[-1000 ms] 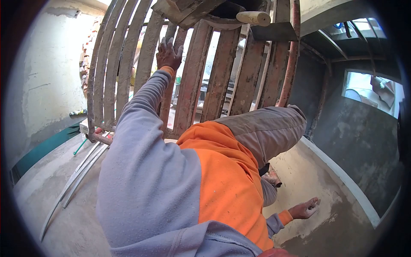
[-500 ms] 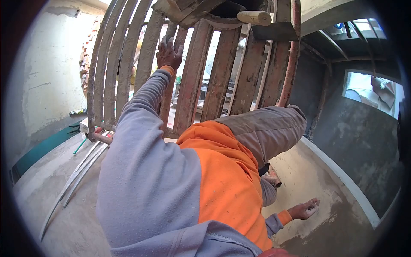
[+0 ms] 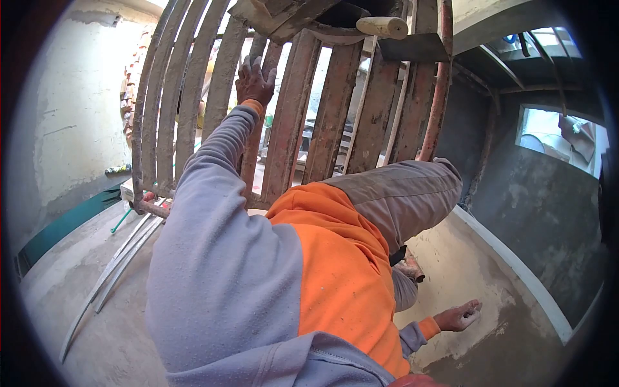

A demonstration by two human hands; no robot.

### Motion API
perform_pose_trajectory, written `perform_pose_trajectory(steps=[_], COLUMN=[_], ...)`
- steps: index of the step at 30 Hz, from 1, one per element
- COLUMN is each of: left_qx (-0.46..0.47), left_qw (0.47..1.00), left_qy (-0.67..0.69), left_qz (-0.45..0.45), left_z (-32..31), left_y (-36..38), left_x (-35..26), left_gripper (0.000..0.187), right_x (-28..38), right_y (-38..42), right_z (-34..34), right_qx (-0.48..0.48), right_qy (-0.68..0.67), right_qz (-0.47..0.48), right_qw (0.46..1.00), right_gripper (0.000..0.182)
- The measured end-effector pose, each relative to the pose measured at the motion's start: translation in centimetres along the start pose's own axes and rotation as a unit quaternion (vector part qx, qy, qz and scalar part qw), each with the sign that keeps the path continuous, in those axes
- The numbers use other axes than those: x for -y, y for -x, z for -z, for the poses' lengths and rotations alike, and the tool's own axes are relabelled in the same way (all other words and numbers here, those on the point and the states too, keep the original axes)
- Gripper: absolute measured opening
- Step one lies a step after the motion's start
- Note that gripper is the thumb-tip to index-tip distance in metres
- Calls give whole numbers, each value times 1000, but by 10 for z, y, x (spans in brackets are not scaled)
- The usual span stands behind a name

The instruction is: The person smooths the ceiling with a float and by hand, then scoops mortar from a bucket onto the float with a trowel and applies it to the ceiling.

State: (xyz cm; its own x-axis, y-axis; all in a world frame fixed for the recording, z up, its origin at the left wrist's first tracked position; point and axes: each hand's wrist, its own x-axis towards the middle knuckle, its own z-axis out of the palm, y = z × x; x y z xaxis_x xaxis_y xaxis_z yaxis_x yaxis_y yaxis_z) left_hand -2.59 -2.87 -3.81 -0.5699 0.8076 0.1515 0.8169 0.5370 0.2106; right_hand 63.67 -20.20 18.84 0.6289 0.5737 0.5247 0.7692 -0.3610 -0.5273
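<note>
My left hand [image 3: 253, 84] lies with its fingers spread against a mud-caked slat of the metal scaffold platform [image 3: 277, 122], holding nothing. Down at the lower right, my right hand [image 3: 458, 316] hangs over the floor. Its fingers are loosely bent with a gap between them, and nothing shows in them. Past my left hand, at the top of the platform, sits a dirty container [image 3: 284, 18]. Beside it is a trowel with a pale wooden handle [image 3: 382, 26] and a dark flat blade [image 3: 414, 48].
Long metal strips [image 3: 119, 261] lie on the concrete floor [image 3: 116, 342] at left. A plastered wall [image 3: 77, 109] stands at left and a dark grey wall [image 3: 529, 200] with a window opening at right. A pale raised edge [image 3: 516, 271] runs along the right floor.
</note>
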Motion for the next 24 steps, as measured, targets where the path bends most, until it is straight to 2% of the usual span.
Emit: perform_pose_trajectory(steps=[5,8,11,17,24], left_qx=[-6,-5,-3,-2,-1], left_qw=[1000,1000,1000,1000,1000], left_qy=[19,9,10,7,12], left_qz=[-8,-3,-4,1,0], left_z=[1,-4,-3,-5,-6], left_y=[1,0,0,1,2], left_x=[-1,2,1,2,4], left_gripper=[62,62,63,63,63], right_x=[13,11,7,-5,6], right_y=[2,6,2,3,4], right_z=[0,0,-3,2,-1], right_qx=[-9,-3,-20,-1,-8], right_qy=[13,37,10,55,26], right_qz=[9,-23,0,-29,-17], right_qw=[1000,999,1000,998,999], right_gripper=[44,45,44,41,45])
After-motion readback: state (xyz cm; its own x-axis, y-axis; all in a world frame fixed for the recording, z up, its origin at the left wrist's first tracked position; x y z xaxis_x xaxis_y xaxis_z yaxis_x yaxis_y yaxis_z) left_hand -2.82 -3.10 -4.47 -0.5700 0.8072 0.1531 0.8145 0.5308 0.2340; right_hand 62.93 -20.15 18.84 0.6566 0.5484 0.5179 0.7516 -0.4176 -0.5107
